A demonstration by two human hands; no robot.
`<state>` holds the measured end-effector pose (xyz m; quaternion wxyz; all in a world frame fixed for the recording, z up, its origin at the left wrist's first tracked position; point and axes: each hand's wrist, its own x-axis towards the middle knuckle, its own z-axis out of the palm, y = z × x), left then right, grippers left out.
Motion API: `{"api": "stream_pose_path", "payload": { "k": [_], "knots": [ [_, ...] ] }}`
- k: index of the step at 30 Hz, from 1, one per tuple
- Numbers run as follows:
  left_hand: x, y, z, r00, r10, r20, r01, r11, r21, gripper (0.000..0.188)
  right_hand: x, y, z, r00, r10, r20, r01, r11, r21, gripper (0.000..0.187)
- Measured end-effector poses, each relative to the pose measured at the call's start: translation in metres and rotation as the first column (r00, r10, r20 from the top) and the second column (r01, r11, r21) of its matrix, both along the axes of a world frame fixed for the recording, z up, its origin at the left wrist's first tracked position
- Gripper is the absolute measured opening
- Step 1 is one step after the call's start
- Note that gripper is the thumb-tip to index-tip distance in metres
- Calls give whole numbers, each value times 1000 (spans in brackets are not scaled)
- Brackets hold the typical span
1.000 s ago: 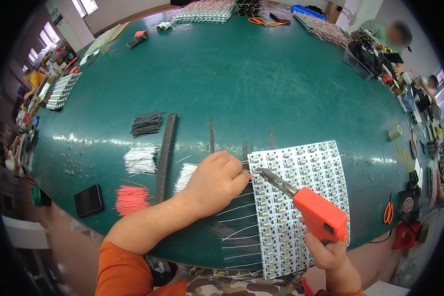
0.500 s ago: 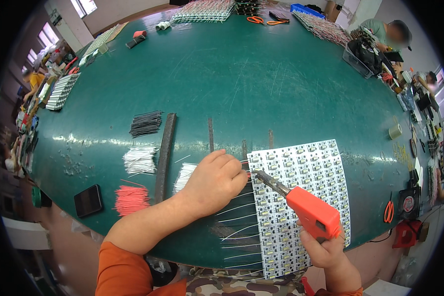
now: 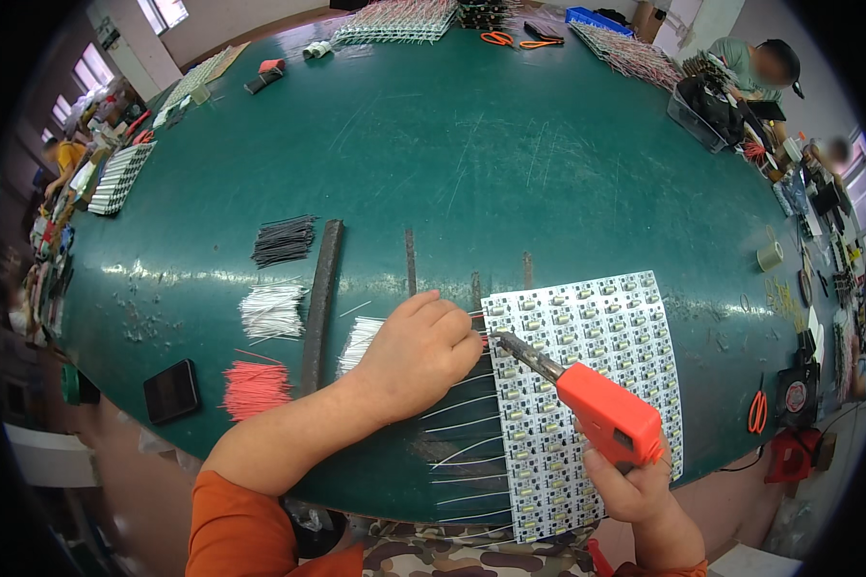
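Observation:
A white circuit board panel [image 3: 635,356], covered in rows of small components, lies in front of me. White wires [image 3: 467,423] stick out from its left edge. My right hand [image 3: 630,489] is closed round the grip of a red soldering gun [image 3: 608,409]. The gun's dark tip meets the panel's left edge near the top. Right beside that tip, my left hand [image 3: 419,351] is closed in a pinch on a thin wire, with red showing at the fingertips. The fingers hide most of that wire. Under the left hand lies a partly covered bundle of white wires [image 3: 358,344].
Left of a dark bar [image 3: 323,308] lie bundles of black wires [image 3: 285,240], white wires [image 3: 272,312] and red wires [image 3: 257,387]. A phone [image 3: 171,391] rests near the left table edge. Orange-handled scissors [image 3: 758,412] lie right. Another person [image 3: 741,62] sits at the far right.
Almost nothing differs. The soldering gun's body has shifted very slightly left, its tip staying at the panel's edge. The person at the far right has moved a little.

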<state>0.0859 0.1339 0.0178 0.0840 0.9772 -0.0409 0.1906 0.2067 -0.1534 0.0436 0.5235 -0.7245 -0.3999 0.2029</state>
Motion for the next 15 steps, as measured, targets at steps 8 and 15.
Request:
{"api": "stream_pose_path", "payload": {
  "k": [8, 15],
  "knots": [
    [0, 0, -2, 1000, -2, 14, 2, 1000, -2, 16, 7, -13, 9, 991, 126, -37, -127, 992, -26, 42],
    [0, 1, -2, 1000, -4, 11, 4, 1000, 11, 15, 7, -15, 9, 991, 134, -4, -134, 990, -44, 48]
  ]
}}
